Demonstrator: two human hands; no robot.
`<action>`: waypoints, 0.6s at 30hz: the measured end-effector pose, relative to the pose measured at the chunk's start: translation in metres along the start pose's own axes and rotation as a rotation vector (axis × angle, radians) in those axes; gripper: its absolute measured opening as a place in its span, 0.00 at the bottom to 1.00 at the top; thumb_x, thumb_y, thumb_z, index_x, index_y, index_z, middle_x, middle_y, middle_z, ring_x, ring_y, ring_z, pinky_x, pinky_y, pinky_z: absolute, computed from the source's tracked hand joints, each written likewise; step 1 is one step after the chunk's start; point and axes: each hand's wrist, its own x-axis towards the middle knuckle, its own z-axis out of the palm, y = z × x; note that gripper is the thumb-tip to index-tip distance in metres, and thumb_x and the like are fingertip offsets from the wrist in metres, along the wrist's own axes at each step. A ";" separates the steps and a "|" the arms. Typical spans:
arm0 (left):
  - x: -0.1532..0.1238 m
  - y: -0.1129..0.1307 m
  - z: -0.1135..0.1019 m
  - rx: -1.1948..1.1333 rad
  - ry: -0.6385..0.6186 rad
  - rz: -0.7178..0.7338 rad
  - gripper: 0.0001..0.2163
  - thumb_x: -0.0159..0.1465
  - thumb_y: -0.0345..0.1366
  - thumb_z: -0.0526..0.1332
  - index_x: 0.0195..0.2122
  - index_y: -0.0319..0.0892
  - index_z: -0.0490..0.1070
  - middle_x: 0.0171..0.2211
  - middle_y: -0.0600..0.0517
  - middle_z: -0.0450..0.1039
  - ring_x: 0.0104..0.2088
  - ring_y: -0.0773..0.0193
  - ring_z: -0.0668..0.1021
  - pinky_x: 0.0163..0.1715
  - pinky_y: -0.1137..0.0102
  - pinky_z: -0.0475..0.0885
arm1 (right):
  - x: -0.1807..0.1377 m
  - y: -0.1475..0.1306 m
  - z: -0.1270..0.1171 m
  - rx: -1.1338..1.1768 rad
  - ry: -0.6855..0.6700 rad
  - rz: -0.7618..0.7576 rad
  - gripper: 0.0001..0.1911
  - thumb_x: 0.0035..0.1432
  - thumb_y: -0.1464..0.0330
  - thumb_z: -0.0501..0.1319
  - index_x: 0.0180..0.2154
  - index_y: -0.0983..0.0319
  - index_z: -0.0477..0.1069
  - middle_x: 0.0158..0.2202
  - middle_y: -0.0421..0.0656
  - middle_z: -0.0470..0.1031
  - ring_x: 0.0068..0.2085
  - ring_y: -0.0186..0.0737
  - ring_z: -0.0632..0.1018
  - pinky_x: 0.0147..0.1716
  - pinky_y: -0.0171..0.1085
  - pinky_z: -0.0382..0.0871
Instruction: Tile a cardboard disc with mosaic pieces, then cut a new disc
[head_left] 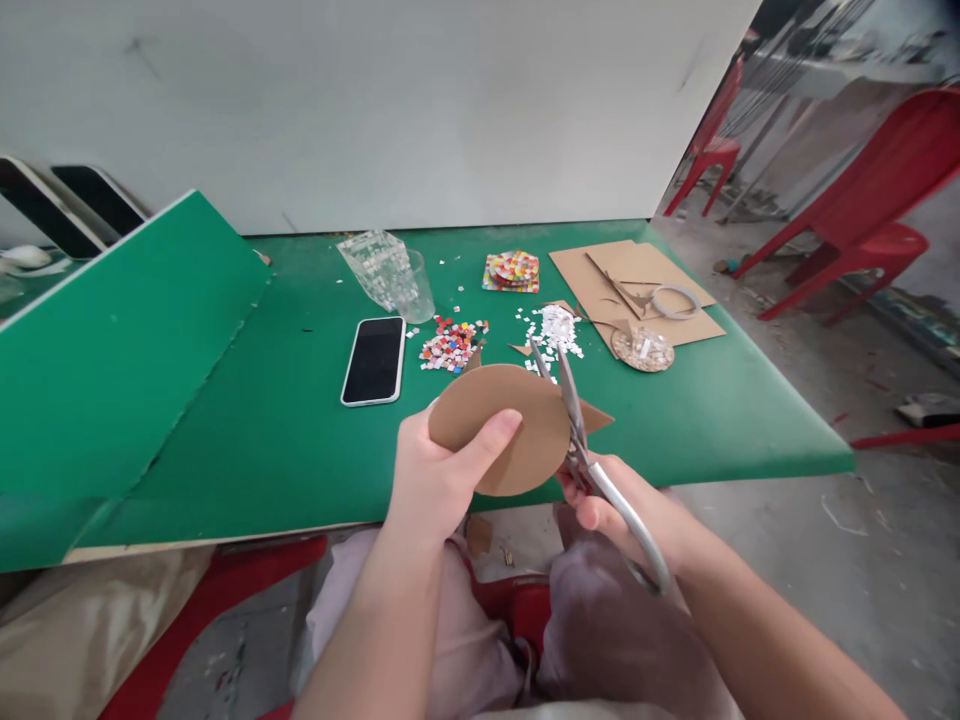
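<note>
My left hand (442, 470) grips a round piece of brown cardboard (525, 440), thumb on top and fingers underneath. A pair of scissors (619, 505) with grey handles is in my right hand (611, 500). Its blades are parted at the right edge of the disc, where a pointed cardboard offcut sticks out. Beyond the disc lie a pile of coloured mosaic tiles (450, 346) and a pile of white tiles (559, 328). A round coaster (643, 348) with pale tiles rests to the right, partly on cardboard sheets.
A phone (373, 360) lies left of the tiles, near a clear plastic cup (414, 285) and bag. Tiled coasters (512, 270) are stacked at the back. A tape ring (675, 302) sits on cardboard sheets (600, 258). A green partition (135, 350) bounds the left; red chairs (862, 240) stand right.
</note>
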 end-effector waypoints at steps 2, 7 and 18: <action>0.000 0.000 0.000 0.008 -0.017 -0.008 0.12 0.44 0.39 0.69 0.28 0.39 0.76 0.25 0.51 0.76 0.26 0.64 0.76 0.24 0.74 0.70 | 0.000 0.000 0.001 -0.041 0.028 0.014 0.34 0.45 0.36 0.43 0.25 0.61 0.54 0.22 0.35 0.55 0.24 0.31 0.54 0.22 0.32 0.49; 0.002 -0.001 0.001 0.024 -0.031 -0.014 0.12 0.44 0.38 0.69 0.29 0.39 0.76 0.26 0.51 0.77 0.27 0.63 0.76 0.25 0.73 0.71 | -0.001 -0.002 0.001 -0.121 0.069 0.050 0.34 0.46 0.35 0.40 0.23 0.60 0.51 0.19 0.35 0.53 0.23 0.30 0.54 0.21 0.32 0.47; 0.005 0.000 0.001 0.047 -0.040 -0.011 0.10 0.44 0.38 0.70 0.26 0.40 0.76 0.25 0.50 0.77 0.27 0.60 0.77 0.23 0.72 0.71 | -0.006 -0.002 -0.004 -0.168 0.052 0.113 0.33 0.48 0.36 0.40 0.21 0.61 0.51 0.20 0.36 0.54 0.24 0.31 0.54 0.22 0.33 0.47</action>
